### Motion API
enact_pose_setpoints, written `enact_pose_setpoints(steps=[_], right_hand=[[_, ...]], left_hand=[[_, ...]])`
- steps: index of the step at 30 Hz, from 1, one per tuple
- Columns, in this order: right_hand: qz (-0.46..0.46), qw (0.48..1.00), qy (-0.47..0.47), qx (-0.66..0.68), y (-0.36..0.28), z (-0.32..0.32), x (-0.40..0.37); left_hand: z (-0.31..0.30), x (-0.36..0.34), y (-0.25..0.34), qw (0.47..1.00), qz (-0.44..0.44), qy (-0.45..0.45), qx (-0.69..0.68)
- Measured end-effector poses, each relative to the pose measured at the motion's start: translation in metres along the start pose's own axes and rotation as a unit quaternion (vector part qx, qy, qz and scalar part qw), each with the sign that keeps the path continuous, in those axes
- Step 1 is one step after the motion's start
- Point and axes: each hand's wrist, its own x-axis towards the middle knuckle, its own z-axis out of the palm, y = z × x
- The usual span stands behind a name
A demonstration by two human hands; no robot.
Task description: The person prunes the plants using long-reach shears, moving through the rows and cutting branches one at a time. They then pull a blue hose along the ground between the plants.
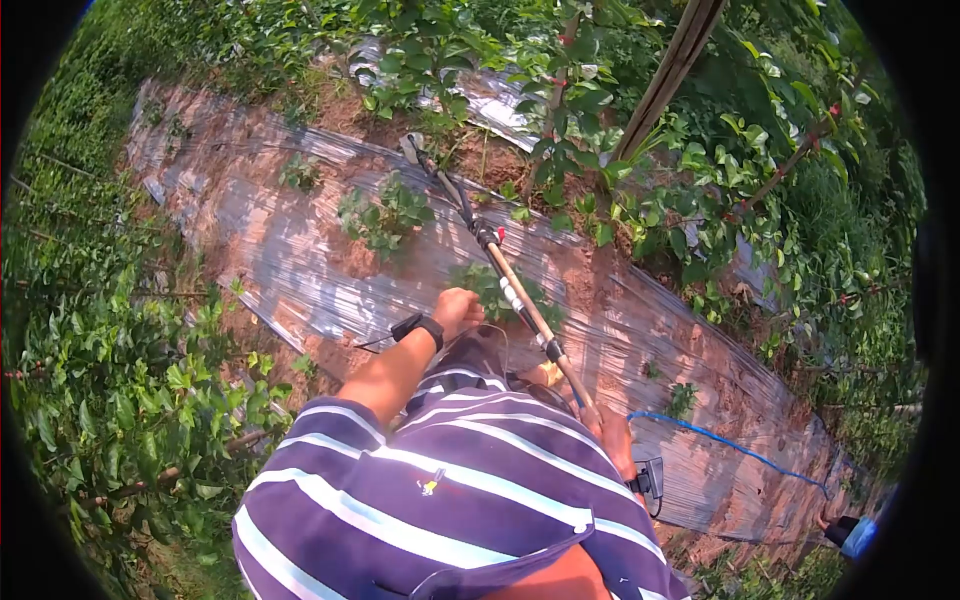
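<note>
Tan and black, the long pole (502, 262) slants forward and leftward across silvery film (345, 300) from the right hand (612, 432), which wraps its near end. The left hand (458, 312), fingers curled, sits left of the shaft, apart from it; whether it grips anything, I cannot tell.

My tan pole (526, 303), with black fittings, white bands and a red knob (500, 235), slants ahead and leftward from my right hand (610, 432); a blue hose (715, 435) runs rightward.
</note>
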Motion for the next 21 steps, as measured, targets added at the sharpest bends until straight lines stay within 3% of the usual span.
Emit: enact_pose_setpoints(steps=[3,8,10,11,12,13,16,17,18,19,20,21], right_hand=[[-0.003,1.0,0.02,-0.013,-0.013,-0.004,0.002],[0.019,0.998,0.015,-0.052,-0.066,-0.021,0.002],[0.067,0.996,0.033,-0.056,-0.074,-0.018,-0.004],[0.066,0.997,0.027,-0.038,-0.087,-0.019,-0.006],[0.068,0.997,0.026,-0.016,-0.101,-0.021,-0.011],[0.145,0.988,-0.044,0.018,-0.115,-0.029,-0.012],[0.14,0.99,0.017,0.028,-0.135,-0.028,-0.022],[0.137,0.989,0.037,0.036,-0.142,-0.027,-0.023],[0.159,0.984,0.068,0.046,-0.141,-0.025,-0.025],[0.159,0.986,0.022,0.056,-0.133,-0.025,-0.025],[0.154,0.986,-0.03,0.064,-0.12,-0.023,-0.025],[0.164,0.984,-0.014,0.069,-0.096,-0.01,-0.023]], left_hand=[[0.0,0.031,0.012,0.999,-0.031,-0.017,-0.007],[-0.004,0.146,0.021,0.997,-0.073,-0.04,0.006],[-0.006,0.184,0.028,0.983,-0.083,-0.115,-0.117],[-0.015,0.22,0.023,0.953,-0.09,-0.214,-0.193],[0.009,0.18,0.058,0.948,-0.109,-0.147,-0.262],[0.003,0.202,0.059,0.936,-0.112,-0.167,-0.288],[0.002,0.213,0.067,0.919,-0.083,-0.154,-0.352],[-0.011,0.24,0.053,0.922,-0.055,-0.187,-0.336],[-0.006,0.236,0.054,0.94,-0.031,-0.14,-0.308],[-0.012,0.25,0.047,0.915,-0.043,-0.226,-0.333],[-0.003,0.234,0.055,0.932,-0.06,-0.175,-0.311],[-0.003,0.23,0.058,0.935,-0.077,-0.205,-0.279]])
